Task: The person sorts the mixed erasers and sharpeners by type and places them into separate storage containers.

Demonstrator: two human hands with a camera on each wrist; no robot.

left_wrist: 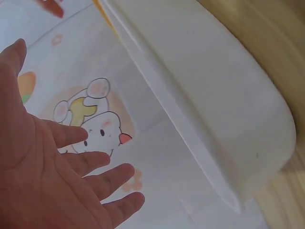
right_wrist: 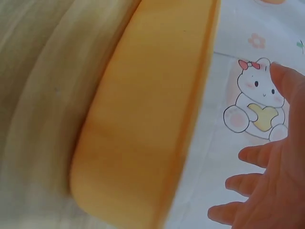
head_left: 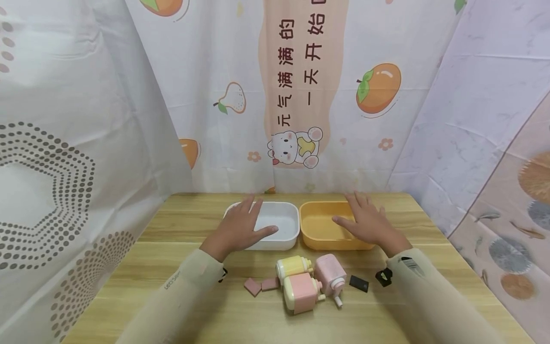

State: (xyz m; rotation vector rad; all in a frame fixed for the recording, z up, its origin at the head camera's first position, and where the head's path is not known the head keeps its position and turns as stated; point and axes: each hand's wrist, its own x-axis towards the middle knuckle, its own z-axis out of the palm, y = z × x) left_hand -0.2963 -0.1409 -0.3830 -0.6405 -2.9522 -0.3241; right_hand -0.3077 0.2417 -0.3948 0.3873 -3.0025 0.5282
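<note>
Fingers spread, the left hand [head_left: 238,227] hovers near a white oblong plastic tray [head_left: 277,244], the right hand [head_left: 368,222] likewise near an orange oblong plastic tray [head_left: 326,242], mid-frame; three pastel bottle-shaped plastic containers [head_left: 302,291] crowd lower centre.

At your twelve o'clock is a white tub [head_left: 279,245]; at one, a plain yellow-orange tub [head_left: 335,244]. Closer at twelve, you have a yellow-and-cream gadget [head_left: 292,265], a pink-and-cream gadget [head_left: 302,292] and a pink gadget [head_left: 328,271]. Your table [head_left: 240,327] shows tan wood grain. The white curtain [head_left: 232,153] at twelve carries orange fruit and dark lettering; at ten, your pale cloth [head_left: 116,114] has brown-grey dots.
</note>
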